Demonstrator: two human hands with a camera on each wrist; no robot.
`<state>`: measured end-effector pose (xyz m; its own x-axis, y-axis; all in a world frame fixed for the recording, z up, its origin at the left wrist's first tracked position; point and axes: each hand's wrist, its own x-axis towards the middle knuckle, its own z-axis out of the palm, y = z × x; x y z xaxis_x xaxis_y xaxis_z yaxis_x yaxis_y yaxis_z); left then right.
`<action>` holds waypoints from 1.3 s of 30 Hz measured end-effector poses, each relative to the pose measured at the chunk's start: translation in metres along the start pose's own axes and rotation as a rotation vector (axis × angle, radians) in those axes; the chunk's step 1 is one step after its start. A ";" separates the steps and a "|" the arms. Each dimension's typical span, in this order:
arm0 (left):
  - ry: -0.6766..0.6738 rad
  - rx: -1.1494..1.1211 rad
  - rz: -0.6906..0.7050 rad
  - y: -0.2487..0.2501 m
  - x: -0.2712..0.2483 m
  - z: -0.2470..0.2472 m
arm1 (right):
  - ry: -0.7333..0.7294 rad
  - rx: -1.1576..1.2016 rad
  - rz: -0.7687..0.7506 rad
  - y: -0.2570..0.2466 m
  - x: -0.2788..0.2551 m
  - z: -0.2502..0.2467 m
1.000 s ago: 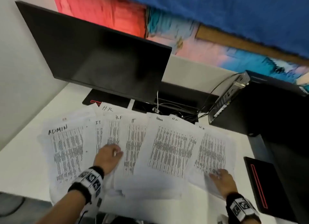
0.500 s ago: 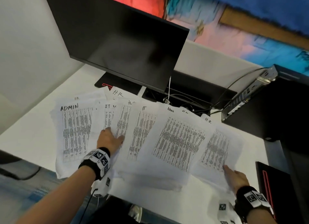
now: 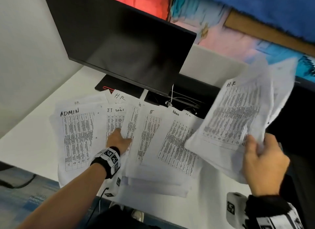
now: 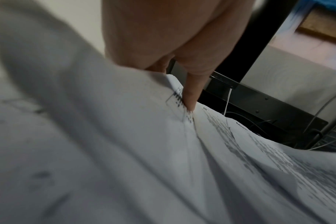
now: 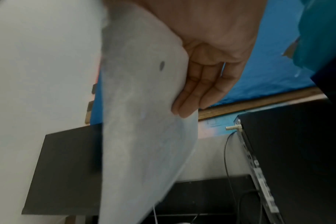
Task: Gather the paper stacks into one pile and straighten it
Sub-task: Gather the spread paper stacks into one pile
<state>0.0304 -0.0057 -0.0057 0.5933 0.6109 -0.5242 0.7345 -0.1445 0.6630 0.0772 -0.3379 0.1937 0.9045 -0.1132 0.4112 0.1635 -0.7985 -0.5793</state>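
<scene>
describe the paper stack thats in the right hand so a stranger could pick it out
Start at the black monitor, then look right of it above the desk. The lifted stack, marked "H.R" at its top, hangs in the air, pinched by the right hand; every other stack lies flat.

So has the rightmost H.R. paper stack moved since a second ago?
Yes. The H.R. stack has come up off the white desk in the right hand, and now hangs tilted above the Admin sheet.
</scene>
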 end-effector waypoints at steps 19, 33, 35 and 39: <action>-0.150 0.083 0.161 0.004 0.012 -0.005 | -0.597 0.168 0.938 0.131 -0.046 0.158; -0.274 0.070 0.013 0.016 0.015 0.018 | -0.466 -0.040 0.251 0.057 0.014 0.139; -0.261 0.081 0.013 0.017 0.014 0.019 | -0.308 -0.073 0.113 0.031 0.024 0.109; -0.228 0.093 0.030 0.015 0.017 0.020 | -0.065 0.018 0.139 0.012 0.048 0.068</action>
<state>0.0583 -0.0131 -0.0154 0.6661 0.4158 -0.6192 0.7368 -0.2375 0.6331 0.1494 -0.3134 0.1587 0.9424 -0.1832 0.2797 0.0409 -0.7671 -0.6403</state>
